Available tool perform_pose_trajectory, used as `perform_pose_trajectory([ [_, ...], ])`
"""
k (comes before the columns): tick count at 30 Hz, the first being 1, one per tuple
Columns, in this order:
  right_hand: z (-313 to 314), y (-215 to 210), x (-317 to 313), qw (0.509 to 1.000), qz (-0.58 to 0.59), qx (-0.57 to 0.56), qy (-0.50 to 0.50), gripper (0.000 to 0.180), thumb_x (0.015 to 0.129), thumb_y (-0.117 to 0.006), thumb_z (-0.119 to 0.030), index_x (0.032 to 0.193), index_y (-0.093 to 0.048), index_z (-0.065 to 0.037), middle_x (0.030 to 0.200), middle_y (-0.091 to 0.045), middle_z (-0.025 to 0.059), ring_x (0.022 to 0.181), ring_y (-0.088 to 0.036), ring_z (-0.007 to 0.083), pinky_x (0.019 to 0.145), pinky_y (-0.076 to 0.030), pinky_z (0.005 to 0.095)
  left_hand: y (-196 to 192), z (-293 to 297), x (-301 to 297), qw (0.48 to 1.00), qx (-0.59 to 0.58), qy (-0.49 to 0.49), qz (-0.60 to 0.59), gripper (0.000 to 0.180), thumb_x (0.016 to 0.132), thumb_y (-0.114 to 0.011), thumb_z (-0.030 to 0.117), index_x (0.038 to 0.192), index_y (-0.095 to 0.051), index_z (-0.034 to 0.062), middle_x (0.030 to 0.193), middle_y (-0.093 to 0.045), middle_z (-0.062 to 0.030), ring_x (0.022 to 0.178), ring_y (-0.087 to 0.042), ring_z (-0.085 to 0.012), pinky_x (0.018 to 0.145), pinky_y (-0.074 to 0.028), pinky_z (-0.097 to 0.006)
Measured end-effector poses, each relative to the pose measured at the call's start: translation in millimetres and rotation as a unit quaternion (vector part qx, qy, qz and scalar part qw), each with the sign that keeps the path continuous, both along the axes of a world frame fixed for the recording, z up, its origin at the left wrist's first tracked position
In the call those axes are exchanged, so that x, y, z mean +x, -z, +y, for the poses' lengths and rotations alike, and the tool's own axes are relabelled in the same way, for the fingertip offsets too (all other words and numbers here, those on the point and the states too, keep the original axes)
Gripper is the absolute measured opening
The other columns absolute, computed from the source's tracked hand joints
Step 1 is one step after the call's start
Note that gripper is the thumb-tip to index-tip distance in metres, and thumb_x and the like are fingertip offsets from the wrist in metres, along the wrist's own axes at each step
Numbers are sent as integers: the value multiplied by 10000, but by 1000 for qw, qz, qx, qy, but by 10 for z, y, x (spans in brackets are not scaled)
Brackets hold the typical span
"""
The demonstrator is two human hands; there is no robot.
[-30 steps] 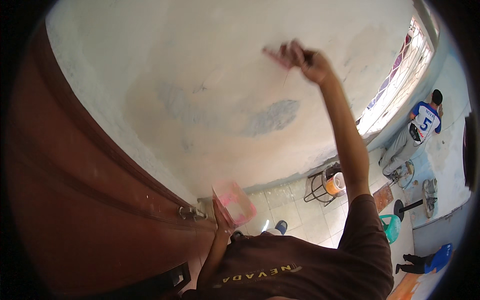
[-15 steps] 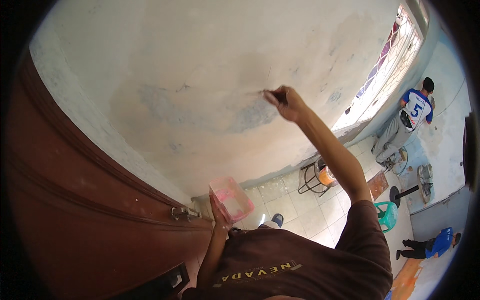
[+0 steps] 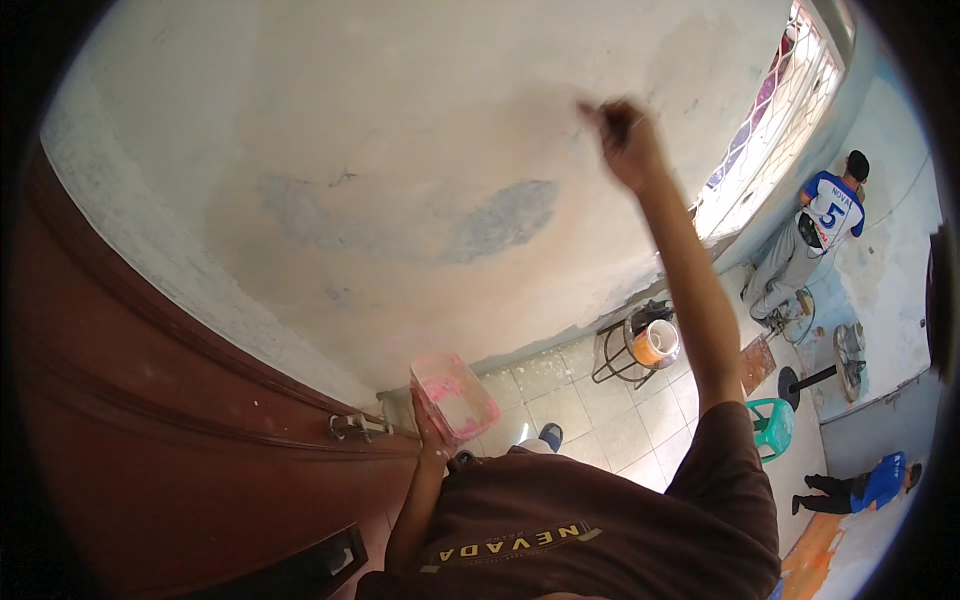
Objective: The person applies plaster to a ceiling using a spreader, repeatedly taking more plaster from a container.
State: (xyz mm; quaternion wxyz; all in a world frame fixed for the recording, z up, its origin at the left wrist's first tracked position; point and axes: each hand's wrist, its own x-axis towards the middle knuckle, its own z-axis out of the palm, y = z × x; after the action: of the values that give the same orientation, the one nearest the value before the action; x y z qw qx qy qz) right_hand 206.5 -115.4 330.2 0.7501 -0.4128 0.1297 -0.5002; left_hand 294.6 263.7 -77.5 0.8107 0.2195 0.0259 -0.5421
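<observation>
My left hand (image 3: 428, 430) holds a pinkish, see-through plastic tub (image 3: 480, 425) by its left side, low near the door. Pink and whitish residue coats the inside of the tub. Raised high against the pale, patchy wall (image 3: 400, 120), my right hand (image 3: 630, 145) is closed and blurred by motion. Something thin and dark seems to stick out from its fingers, too smeared to name. Below and left of that hand, a rough grey patch (image 3: 505, 220) shows on the wall.
A brown door (image 3: 200, 400) with a metal handle (image 3: 360, 427) stands at left. A stool (image 3: 622, 362) carries an orange-and-white bucket (image 3: 655, 343). Beyond are a green stool (image 3: 772, 430), a barred window (image 3: 775, 130) and two other people, one (image 3: 830, 210) facing the far wall.
My right hand has swept up and to the right across the wall, uncovering the grey patch. The tub has shifted slightly left in view, still in my left hand.
</observation>
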Motion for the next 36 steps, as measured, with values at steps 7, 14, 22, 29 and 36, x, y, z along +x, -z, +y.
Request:
perform_pose_trajectory([
  [7,-471,608,375,949,-10,237,-205,326,983,-384,36,1200,-572,190,1292,-580,324,1240,-599,381,964,-631,314,-89,-180,-73,1000,15,10,-26,776,954,-422,754,1461,-487,171,1381,-571,-102,1251,-586,-363,975,-544,-605],
  [14,-776,-1277,-108,973,-217,58,-47,329,1030,-387,-15,1161,-548,241,1185,-634,306,1127,-663,342,980,-619,305,-163,-141,-167,1000,-7,2,-17,773,995,-400,718,1541,-398,171,1465,-521,-102,1334,-537,-335,1055,-502,-578],
  [22,21,733,71,989,14,119,-86,207,1008,-407,-19,1003,-539,140,1090,-609,269,1114,-656,424,950,-637,393,-318,-402,-407,996,-1,-81,-32,668,985,-428,700,1402,-518,186,1313,-577,-88,1231,-566,-349,982,-516,-614],
  [29,-946,95,93,871,-165,295,-357,358,1045,-314,14,1286,-484,217,1466,-365,382,1255,-572,412,1024,-619,410,-413,-656,-699,992,23,-125,-20,676,987,-447,696,1440,-502,198,1364,-565,-84,1242,-562,-333,1003,-508,-603],
  [36,-557,-943,-200,956,-264,-37,-124,358,1016,-316,37,1230,-466,282,1367,-495,389,1294,-538,450,1153,-516,421,-99,-747,-967,990,-8,-136,-44,780,982,-399,738,1540,-399,194,1480,-499,-91,1342,-519,-329,1071,-473,-596],
])
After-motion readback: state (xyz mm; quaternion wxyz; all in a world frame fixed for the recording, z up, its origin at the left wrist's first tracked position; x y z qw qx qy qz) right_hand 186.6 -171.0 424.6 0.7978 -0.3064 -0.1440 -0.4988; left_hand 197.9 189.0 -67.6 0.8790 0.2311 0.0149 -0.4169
